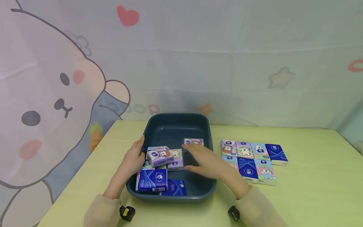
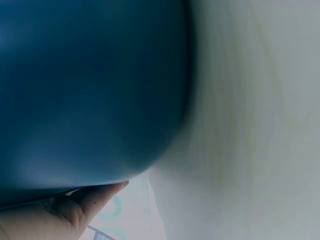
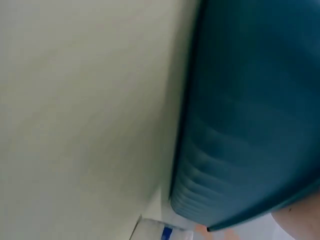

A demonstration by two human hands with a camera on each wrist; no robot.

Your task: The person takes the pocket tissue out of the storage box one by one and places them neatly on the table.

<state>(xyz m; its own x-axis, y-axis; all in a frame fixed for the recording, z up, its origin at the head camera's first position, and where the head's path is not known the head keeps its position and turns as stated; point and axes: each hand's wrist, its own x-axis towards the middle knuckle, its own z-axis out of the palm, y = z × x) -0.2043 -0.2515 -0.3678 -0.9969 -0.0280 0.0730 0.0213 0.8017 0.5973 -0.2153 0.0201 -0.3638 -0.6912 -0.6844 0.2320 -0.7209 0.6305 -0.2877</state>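
Note:
In the head view, a dark teal plastic bin holds several tissue packs lying loosely, mostly on its left side. My left hand holds the bin's left rim; in the left wrist view its finger lies along that rim. My right hand reaches over the bin's right rim, fingers extended and thumb apart, with nothing between them. Its fingertips overlap a purple tissue pack. Left of it lie a green-and-purple pack, a tilted purple pack and a dark blue pack.
Right of the bin, several tissue packs lie in two rows on the pale green table, including a blue pack and a pink-and-blue pack. A printed cloth hangs behind the table.

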